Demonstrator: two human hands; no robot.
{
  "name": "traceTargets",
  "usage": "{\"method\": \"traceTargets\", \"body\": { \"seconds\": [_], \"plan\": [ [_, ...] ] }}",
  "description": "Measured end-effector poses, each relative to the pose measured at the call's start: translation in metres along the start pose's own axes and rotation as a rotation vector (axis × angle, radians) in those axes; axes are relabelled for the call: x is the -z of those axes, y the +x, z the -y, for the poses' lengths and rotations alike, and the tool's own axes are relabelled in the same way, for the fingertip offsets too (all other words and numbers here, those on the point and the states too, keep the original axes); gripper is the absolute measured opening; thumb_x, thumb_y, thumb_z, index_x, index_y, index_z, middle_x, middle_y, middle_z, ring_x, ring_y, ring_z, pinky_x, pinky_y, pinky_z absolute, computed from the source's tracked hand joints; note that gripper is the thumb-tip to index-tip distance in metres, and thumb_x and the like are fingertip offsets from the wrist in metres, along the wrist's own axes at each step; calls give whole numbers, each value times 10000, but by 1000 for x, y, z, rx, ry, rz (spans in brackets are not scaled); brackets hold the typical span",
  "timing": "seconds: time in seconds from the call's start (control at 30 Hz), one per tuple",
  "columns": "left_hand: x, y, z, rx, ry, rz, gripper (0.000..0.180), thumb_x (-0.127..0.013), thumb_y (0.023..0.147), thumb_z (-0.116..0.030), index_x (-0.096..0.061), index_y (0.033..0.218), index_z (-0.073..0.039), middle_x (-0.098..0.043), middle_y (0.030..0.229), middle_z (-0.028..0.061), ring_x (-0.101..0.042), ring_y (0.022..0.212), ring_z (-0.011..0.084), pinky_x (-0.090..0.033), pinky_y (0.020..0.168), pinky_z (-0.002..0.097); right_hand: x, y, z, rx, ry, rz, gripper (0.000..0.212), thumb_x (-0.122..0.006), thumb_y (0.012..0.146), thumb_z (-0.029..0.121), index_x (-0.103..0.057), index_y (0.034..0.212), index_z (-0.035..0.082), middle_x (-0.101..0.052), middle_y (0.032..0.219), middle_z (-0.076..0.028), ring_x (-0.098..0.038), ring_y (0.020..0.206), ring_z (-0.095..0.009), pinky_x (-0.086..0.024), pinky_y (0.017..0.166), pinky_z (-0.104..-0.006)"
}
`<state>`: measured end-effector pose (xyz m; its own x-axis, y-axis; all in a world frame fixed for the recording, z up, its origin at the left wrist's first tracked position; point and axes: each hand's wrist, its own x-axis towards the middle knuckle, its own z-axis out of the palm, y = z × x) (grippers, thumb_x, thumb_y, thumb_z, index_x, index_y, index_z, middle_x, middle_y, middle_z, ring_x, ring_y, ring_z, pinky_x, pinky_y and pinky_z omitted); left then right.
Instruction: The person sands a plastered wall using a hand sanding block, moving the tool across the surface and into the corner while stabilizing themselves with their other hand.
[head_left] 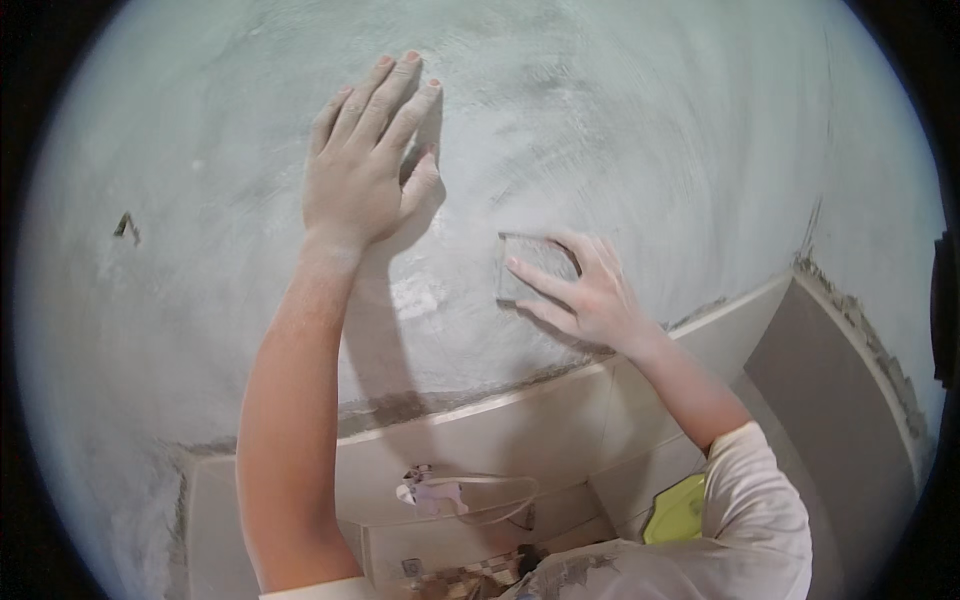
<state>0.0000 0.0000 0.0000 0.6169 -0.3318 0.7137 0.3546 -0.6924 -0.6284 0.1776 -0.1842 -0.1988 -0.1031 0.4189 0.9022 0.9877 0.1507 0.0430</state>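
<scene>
Low on the grey wall (650, 150), toward its bottom edge, a pale rectangular piece (538, 254), darker at its left corners, gripped in the right hand (602, 298), left hand (362, 190) open

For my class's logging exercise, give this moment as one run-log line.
left hand: palm to wall | right hand: fingers gripping rectangular pad, against wall | tap: below

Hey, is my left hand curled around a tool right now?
No, your left hand lies open against the gray wall, its fingers stretched out.
</scene>
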Motion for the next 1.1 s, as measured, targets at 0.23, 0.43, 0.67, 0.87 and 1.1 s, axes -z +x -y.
{"method": "traceTargets", "body": {
  "seconds": [0.23,0.43,0.67,0.87,1.1],
  "plan": [
    [-11,-7,11,45,62,-158,617,-607,913,-271,-553,1527,-288,-471,1663,-60,-417,1536,150,-329,1251,387,-50,29,20,-335,-146,-363,517,-849,857,287,-750,1363,268,-674,1380,-98,-640,1108,-287,-563,898,-405],
    [-17,-7,3,36,21,-234,510,-618,926,-294,-611,1436,-281,-525,1611,-71,-477,1474,134,-362,1180,373,-1,39,11,-282,-261,-319,495,-801,933,312,-712,1413,233,-657,1286,-148,-637,1043,-291,-568,866,-399],
    [-16,-8,5,-30,-41,-365,546,-662,753,-214,-648,1280,-69,-626,1460,145,-564,1361,328,-428,1073,447,-70,-7,38,-70,-283,-107,437,-713,957,243,-729,1387,322,-624,1354,-115,-646,1087,-325,-555,939,-434],
    [-12,1,-2,-18,-69,-347,509,-649,754,-159,-646,1257,-78,-637,1428,130,-582,1290,336,-421,1081,454,-23,30,23,-586,-232,-445,503,-794,949,283,-704,1440,221,-643,1286,-158,-560,1117,-300,-481,1007,-407],
    [-2,-6,-2,47,38,-282,463,-645,759,-137,-615,1218,-76,-624,1402,125,-562,1289,326,-420,1092,468,-71,-3,54,-128,-104,-84,428,-768,950,335,-742,1375,294,-690,1287,-91,-611,1187,-325,-473,1038,-438]
  ]
}}
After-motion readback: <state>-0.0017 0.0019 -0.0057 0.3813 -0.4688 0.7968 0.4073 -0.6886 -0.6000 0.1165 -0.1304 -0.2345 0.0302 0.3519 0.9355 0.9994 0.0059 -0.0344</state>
